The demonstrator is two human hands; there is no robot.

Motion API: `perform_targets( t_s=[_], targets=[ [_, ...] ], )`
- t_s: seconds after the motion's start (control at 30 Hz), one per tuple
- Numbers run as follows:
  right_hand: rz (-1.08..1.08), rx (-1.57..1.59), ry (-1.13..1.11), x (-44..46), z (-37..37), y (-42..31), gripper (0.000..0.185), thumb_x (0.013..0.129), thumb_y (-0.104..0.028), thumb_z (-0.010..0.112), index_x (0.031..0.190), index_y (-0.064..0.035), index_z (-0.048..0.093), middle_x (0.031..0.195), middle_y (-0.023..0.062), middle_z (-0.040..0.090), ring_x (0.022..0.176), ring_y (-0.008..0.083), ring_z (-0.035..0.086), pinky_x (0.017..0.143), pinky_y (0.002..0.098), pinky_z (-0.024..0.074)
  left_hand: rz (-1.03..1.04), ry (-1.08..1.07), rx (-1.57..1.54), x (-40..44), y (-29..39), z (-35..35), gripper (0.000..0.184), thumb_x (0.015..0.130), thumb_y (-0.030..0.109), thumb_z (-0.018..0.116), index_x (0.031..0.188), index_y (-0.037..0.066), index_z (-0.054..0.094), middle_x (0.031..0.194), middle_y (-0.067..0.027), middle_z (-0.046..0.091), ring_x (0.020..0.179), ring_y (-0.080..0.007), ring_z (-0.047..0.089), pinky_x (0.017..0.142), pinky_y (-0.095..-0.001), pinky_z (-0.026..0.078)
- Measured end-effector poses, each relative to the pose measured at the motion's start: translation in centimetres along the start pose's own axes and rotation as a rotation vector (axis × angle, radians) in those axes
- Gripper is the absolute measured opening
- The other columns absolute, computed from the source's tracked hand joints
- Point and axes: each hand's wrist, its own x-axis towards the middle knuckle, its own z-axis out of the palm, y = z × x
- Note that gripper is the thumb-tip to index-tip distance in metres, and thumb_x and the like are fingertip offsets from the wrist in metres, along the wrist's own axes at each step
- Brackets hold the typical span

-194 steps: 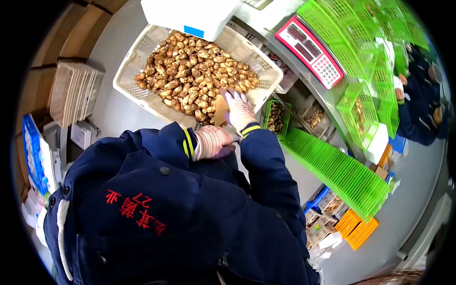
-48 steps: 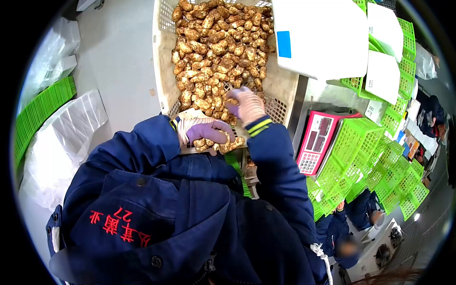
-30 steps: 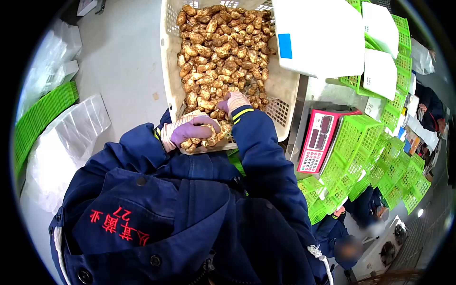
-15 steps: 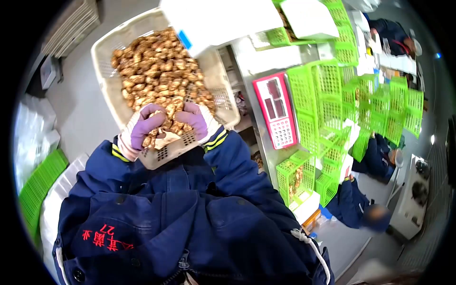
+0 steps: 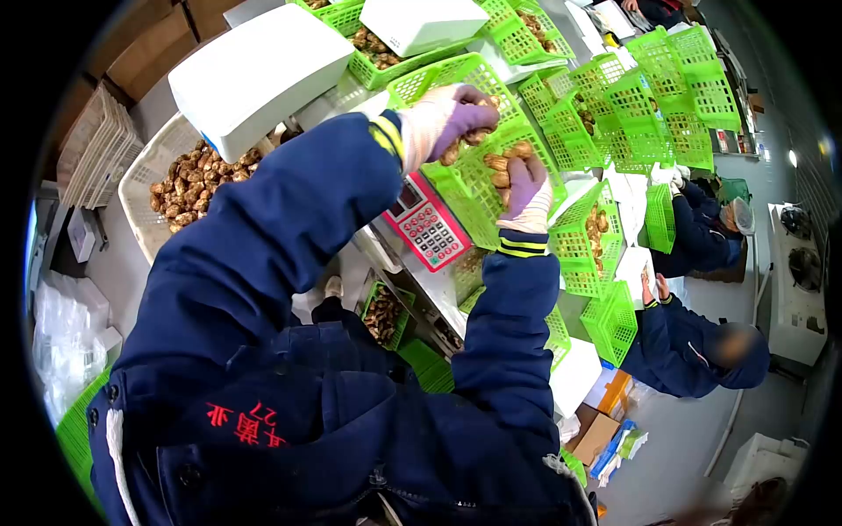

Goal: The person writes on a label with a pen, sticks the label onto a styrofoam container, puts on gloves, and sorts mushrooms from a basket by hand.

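**Knobbly brown pieces (image 5: 497, 164) held in both hands over a green basket (image 5: 472, 209)**

A navy jacket (image 5: 324, 430) with red lettering fills the near middle of the scene, its two sleeves stretching toward the far right. Beyond it runs a metal table (image 5: 443, 289), largely covered with lattice baskets. On the right, a person in navy (image 5: 684, 359) leans toward the table, and slightly farther off another person (image 5: 702, 232) has gloved hands beside an upright basket.

At the left, a pale crate (image 5: 140, 180) holds a heap of similar pieces (image 5: 197, 186). A white box (image 5: 263, 74) overlaps the crate's far right side; whether it rests on the crate cannot be told. The green basket lies just beyond a pink-edged scale (image 5: 430, 226), which has its keypad toward the near side.

Both of the wearer's hands are in pale gloves with purple palms and fingers. The left hand (image 5: 453, 123), the farther one, is curled over a few pieces, partly hiding them. The right hand (image 5: 528, 195), nearer and to the right, pinches several between thumb and fingers. The held pieces are above the basket's opening; whether any touch its floor cannot be told.
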Motion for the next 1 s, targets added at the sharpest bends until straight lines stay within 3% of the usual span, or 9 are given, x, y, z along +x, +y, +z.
perform_targets(
  t_s=[0.17,0.3,0.4,0.43,0.47,0.67,0.83,0.97,1.0],
  targets=[
    [0.008,-0.078,0.102,-3.4,-1.3,-0.9,0.036,0.085,-0.015,0.057,0.118,-0.0017,0.052,0.108,0.0063,0.055,0.096,0.0169,0.053,0.083,0.033,0.0455,0.323,0.252,0.211,0.3,-2.0,0.3,0.038,0.084,0.023,0.06,0.114,0.0,0.054,0.102,-0.0108,0.06,0.095,-0.0176,0.055,0.082,-0.0256,0.044],
    [-0.194,-0.027,0.042,-9.1,2.8,-0.8,0.021,0.086,-0.008,0.056,0.104,0.0025,0.058,0.092,0.0057,0.059,0.084,0.0137,0.054,0.075,0.0271,0.0447,0.035,0.255,-0.043,-10.0,-4.2,-3.2,0.027,0.086,0.019,0.058,0.106,0.001,0.059,0.091,-0.0017,0.06,0.083,-0.0088,0.054,0.075,-0.0239,0.045],
    [-0.066,-0.092,-0.317,-12.4,7.6,1.8,0.011,0.085,-0.005,0.058,0.093,0.0014,0.06,0.075,0.0025,0.058,0.065,0.0079,0.052,0.058,0.0216,0.0428,-0.193,0.291,-0.042,-18.4,-10.1,-6.0,0.019,0.086,0.018,0.057,0.097,0.003,0.061,0.079,0.0012,0.057,0.073,-0.007,0.051,0.064,-0.0223,0.043],
    [0.448,0.113,-0.34,-13.9,9.7,2.3,0.013,0.084,-0.004,0.059,0.096,-0.0009,0.061,0.07,-0.0006,0.055,0.059,0.0048,0.049,0.051,0.0182,0.0376,-0.339,0.275,0.115,-21.6,-11.2,-7.3,0.018,0.086,0.019,0.056,0.094,0.004,0.061,0.073,0.0029,0.056,0.066,-0.0065,0.049,0.058,-0.022,0.041],
    [0.544,0.044,-0.458,-14.5,11.2,4.7,0.016,0.084,-0.005,0.059,0.099,-0.0024,0.062,0.069,-0.0014,0.054,0.057,0.0033,0.047,0.05,0.0171,0.0347,-0.296,0.374,-0.002,-24.2,-13.6,-8.0,0.016,0.086,0.018,0.055,0.093,0.004,0.061,0.071,0.0035,0.055,0.065,-0.0065,0.049,0.056,-0.0221,0.041],
    [0.18,-0.489,-0.994,-16.2,24.4,16.1,0.022,0.083,-0.013,0.058,0.101,0.0003,0.057,0.077,0.0086,0.06,0.067,0.0147,0.054,0.059,0.0294,0.0437,-0.356,0.662,-0.594,-33.7,-17.8,-13.2,0.015,0.088,0.016,0.055,0.096,0.004,0.057,0.077,-0.0002,0.056,0.063,-0.0073,0.048,0.057,-0.0202,0.041],
    [0.122,-1.362,-0.728,-14.9,36.2,25.3,0.056,0.082,-0.045,0.058,0.111,0.0029,0.053,0.102,0.0249,0.061,0.097,0.0379,0.058,0.083,0.0442,0.0445,-0.293,0.753,-0.843,-34.8,-19.8,-17.7,0.016,0.091,0.016,0.053,0.1,0.003,0.054,0.081,-0.0023,0.056,0.066,-0.01,0.051,0.062,-0.023,0.045],
    [0.218,-1.067,-0.637,-14.1,35.5,29.4,0.041,0.081,-0.038,0.06,0.09,0.0019,0.059,0.079,0.0193,0.064,0.07,0.0305,0.061,0.065,0.0424,0.0494,-0.422,0.793,-0.914,-35.6,-20.4,-19.6,0.02,0.09,0.025,0.054,0.101,0.008,0.054,0.086,-0.0027,0.057,0.077,-0.0118,0.058,0.066,-0.024,0.05],
    [0.567,-0.711,-0.472,-13.7,34.0,30.5,0.037,0.082,-0.034,0.06,0.091,0.0012,0.06,0.076,0.0162,0.063,0.064,0.0255,0.06,0.058,0.0409,0.048,-0.417,0.788,-0.93,-35.9,-20.1,-20.0,0.02,0.09,0.025,0.054,0.101,0.008,0.054,0.086,-0.0027,0.057,0.077,-0.0118,0.058,0.066,-0.024,0.05]
  ],
)
